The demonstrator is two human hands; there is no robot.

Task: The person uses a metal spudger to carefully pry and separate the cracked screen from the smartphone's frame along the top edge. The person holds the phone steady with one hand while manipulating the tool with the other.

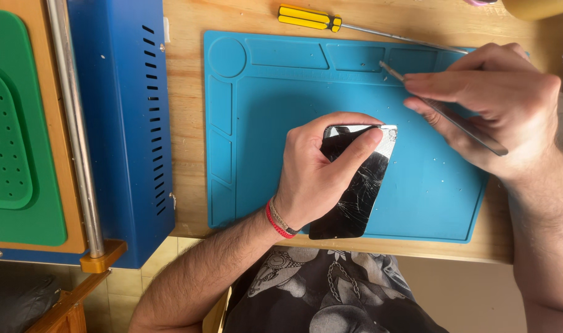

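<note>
The left hand (pixel 312 176) is pinning the cracked phone (pixel 355 185) in a closed grip against the blue mat (pixel 417 197); above it, the right hand (pixel 497 105) is pinching a metal spudger (pixel 460 126), steadying it.

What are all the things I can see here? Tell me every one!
phone: 1, black, glass cracked, on the mat under the left hand
mat: 1, light blue, on the table
tool: 1, thin, metal, in the right hand
screwdriver: 1, yellow handle, on the table above the mat
machine: 1, blue box with vents, left of the mat
pad: 1, green, far left
table: 1, wooden
left hand: 1, red wristband, holding the phone
right hand: 1, gripping the tool
</note>
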